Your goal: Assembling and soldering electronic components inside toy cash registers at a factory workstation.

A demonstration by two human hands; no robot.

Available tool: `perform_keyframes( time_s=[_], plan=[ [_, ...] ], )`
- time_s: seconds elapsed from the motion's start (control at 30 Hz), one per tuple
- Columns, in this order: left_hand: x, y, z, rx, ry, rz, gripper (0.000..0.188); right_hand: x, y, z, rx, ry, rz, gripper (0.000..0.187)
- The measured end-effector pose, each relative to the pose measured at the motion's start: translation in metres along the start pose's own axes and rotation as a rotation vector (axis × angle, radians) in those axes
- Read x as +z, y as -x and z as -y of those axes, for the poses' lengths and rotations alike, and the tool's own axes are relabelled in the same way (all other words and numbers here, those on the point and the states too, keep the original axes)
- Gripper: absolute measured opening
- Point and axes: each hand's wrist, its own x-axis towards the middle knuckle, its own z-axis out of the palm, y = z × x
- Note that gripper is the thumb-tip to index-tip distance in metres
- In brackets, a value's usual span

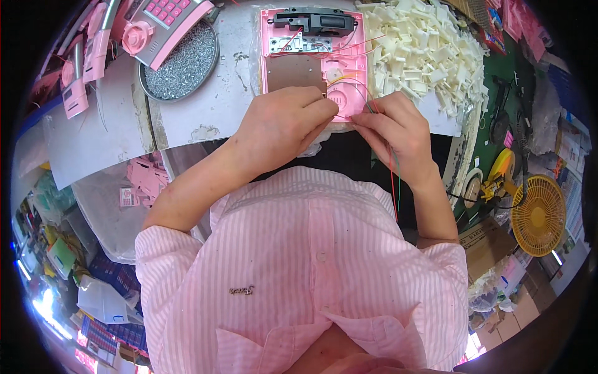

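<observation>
An open pink plastic housing [360, 67] lies on the table in front of me. Inside it are a black plastic mechanism [321, 22], a metal bracket [293, 45], a brown board [294, 70] and thin loose wires. My left hand [289, 121] is closed in a pinch over the housing's near edge; its fingertips hide whatever is between them. My right hand [395, 128] pinches at the near right corner of the housing. Thin red and green wires [393, 177] pass through its fingers and hang down below it. The two hands' fingertips are a short gap apart.
To the right of the housing lies a heap of cream plastic parts [423, 50]. A round metal tray of small screws [180, 68] stands at left, with a pink keypad casing [168, 22] leaning over it. A yellow fan [537, 215] is at far right; pink parts [148, 179] sit lower left.
</observation>
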Motion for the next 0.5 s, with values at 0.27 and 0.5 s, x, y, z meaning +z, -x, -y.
perform_keyframes(
  time_s=[0.27, 0.5],
  plan=[
    [0.005, 0.003, 0.006, 0.032, -0.012, -0.034, 0.017, -0.016, -0.029, 0.013, 0.019, 0.166, 0.358, 0.010],
    [0.003, 0.005, 0.009, 0.017, -0.016, 0.055, 0.015, -0.009, -0.040, 0.007, -0.053, 0.219, 0.440, 0.012]
  ],
)
